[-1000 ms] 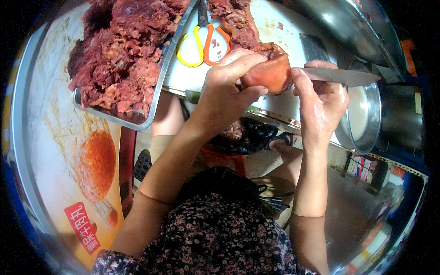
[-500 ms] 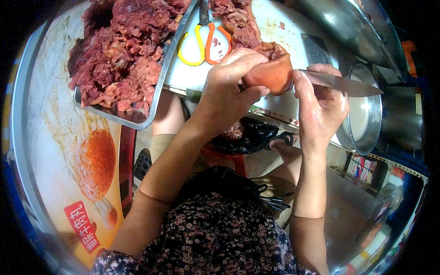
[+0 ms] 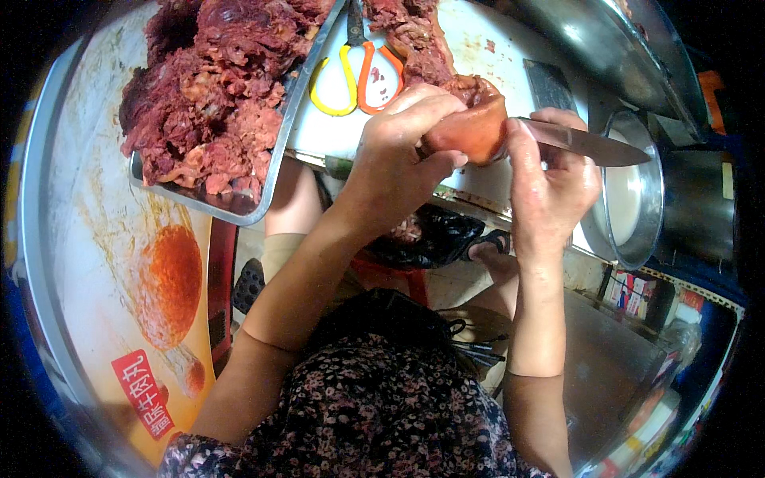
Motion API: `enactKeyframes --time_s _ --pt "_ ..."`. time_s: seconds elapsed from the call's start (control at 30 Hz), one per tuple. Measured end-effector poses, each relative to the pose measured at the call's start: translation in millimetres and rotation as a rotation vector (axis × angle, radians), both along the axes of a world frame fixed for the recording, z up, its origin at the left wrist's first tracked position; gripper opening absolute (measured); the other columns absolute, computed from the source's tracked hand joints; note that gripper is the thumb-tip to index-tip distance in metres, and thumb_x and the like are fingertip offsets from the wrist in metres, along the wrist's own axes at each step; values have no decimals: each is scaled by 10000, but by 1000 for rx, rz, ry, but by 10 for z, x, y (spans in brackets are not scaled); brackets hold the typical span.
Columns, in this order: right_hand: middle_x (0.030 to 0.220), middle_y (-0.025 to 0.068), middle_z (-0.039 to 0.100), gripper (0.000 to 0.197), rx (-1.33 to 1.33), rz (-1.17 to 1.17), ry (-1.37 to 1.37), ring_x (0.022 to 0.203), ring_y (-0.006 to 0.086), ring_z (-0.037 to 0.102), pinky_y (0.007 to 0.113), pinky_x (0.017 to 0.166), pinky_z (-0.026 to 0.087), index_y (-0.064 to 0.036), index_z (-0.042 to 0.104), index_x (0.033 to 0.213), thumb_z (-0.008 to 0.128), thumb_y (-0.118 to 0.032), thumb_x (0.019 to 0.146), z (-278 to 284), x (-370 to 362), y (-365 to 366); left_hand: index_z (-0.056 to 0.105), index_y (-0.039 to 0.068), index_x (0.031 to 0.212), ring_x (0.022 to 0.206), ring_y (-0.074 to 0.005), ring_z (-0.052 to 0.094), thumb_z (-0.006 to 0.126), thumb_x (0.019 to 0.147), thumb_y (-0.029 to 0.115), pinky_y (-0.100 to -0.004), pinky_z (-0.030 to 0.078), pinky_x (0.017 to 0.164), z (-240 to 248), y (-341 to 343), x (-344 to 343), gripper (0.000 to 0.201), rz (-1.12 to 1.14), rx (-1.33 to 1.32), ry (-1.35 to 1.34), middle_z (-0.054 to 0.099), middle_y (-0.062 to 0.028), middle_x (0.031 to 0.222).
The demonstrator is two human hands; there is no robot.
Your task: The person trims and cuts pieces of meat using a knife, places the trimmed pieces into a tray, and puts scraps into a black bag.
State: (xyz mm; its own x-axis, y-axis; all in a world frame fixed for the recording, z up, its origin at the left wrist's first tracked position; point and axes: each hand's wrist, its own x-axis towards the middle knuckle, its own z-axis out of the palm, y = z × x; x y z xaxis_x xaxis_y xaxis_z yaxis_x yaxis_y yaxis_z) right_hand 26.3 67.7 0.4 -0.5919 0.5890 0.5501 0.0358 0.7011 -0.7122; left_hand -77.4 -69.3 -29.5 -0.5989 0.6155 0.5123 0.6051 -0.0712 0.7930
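My left hand (image 3: 402, 155) is closed round the near end of a long piece of meat (image 3: 472, 131), its thumb pressed on the smooth orange-brown outer side. The rest of that piece runs away across the white board (image 3: 486, 52). In my right hand (image 3: 550, 171) is a knife (image 3: 590, 146), its broad blade pointing right. The thumb and fingertips of that hand come up against the meat's right edge; whether they pinch the meat too is hidden. Scissors (image 3: 355, 80) with one yellow and one orange handle loop lie on the board beyond my left hand.
A metal tray (image 3: 271, 179) heaped with dark red shredded meat (image 3: 211, 88) stands at the left. A dark flat blade (image 3: 550, 85) lies on the board. At the right is a metal bowl (image 3: 655, 203) of whitish liquid. Below the board sits a black plastic bag (image 3: 434, 239).
My right hand and the knife have shifted slightly to the left, closer to the meat. My left hand has hardly moved.
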Motion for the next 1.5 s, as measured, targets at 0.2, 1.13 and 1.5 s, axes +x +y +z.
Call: enactKeyframes --time_s 0.2,1.13,1.5 --pt "819 73 639 171 -146 148 68 671 138 621 273 589 492 5 642 922 751 -10 790 22 26 -99 630 -35 1100 994 -297 631 807 629 2 -365 499 878 -10 23 4 504 21 3 26 645 -144 1038" --pt "860 53 658 248 -253 -139 25 713 107 602 250 623 505 -10 649 1050 750 -72 833 135 515 824 641 -26 1094 977 -295 599 838 609 54 -345 496 860 129 -57 159 530 139 -98 3 586 -136 1030" --pt "974 253 702 300 249 -216 -996 960 357 691 406 837 512 0 689 1069 677 -212 857 -484 1313 2357 646 2 1039 713 -167 642 798 673 26 -305 524 682 -31 -4 139 397 0 -112 -429 694 -75 884"
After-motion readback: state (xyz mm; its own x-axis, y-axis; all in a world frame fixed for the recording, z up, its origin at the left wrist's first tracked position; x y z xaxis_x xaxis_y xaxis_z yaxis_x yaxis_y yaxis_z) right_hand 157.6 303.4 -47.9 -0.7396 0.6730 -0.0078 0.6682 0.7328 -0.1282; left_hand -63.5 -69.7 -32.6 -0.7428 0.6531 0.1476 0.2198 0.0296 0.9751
